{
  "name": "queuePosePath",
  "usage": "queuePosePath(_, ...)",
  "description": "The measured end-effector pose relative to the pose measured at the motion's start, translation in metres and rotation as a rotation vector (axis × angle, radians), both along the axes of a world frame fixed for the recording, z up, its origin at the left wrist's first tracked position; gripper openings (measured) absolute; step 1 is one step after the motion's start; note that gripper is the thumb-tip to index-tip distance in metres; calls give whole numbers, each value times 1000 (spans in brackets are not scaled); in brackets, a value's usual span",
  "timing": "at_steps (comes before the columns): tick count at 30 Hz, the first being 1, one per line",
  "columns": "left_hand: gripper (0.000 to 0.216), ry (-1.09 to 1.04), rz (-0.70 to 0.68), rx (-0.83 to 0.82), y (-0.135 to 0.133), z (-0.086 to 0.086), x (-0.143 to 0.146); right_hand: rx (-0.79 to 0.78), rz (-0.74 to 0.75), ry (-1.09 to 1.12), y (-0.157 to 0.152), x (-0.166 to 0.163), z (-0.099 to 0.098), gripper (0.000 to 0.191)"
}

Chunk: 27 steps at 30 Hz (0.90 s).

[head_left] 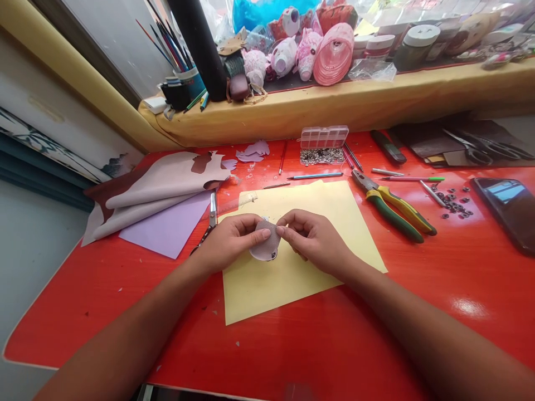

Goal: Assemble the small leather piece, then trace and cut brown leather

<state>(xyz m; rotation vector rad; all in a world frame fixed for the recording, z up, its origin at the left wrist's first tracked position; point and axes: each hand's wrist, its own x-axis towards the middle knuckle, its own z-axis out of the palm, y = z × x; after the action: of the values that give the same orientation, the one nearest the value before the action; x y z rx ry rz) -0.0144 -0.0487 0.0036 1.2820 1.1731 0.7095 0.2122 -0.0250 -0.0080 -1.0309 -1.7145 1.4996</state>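
Observation:
A small rounded grey fabric piece (266, 245) with a pale edge and a dark spot at its lower right is held up over a yellow paper sheet (305, 278). My left hand (234, 239) pinches it from the left, thumb on its face. From the right, my right hand (311, 236) has thumb and forefinger pressed together at its upper right edge. Whether something tiny sits between those right fingertips is hidden. Scissors (212, 214) lie just left of my left hand, partly covered by it.
Green-and-yellow pliers (395, 209), loose metal eyelets (455, 205) and a phone (507, 211) lie to the right. Behind the paper stand an open compartment box (321, 153) and pencils (315, 176). Folded leather-like material (163, 186) and a purple sheet (169, 225) lie left.

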Motion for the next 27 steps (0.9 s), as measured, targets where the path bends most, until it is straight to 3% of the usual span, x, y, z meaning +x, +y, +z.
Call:
queuePosePath(16, 27, 13, 74, 45, -1, -1, 4, -21, -8, 9, 0, -1, -1, 21)
queuePosePath(27, 25, 61, 53, 108, -3, 0, 6, -18, -7, -15, 0, -1, -1, 21)
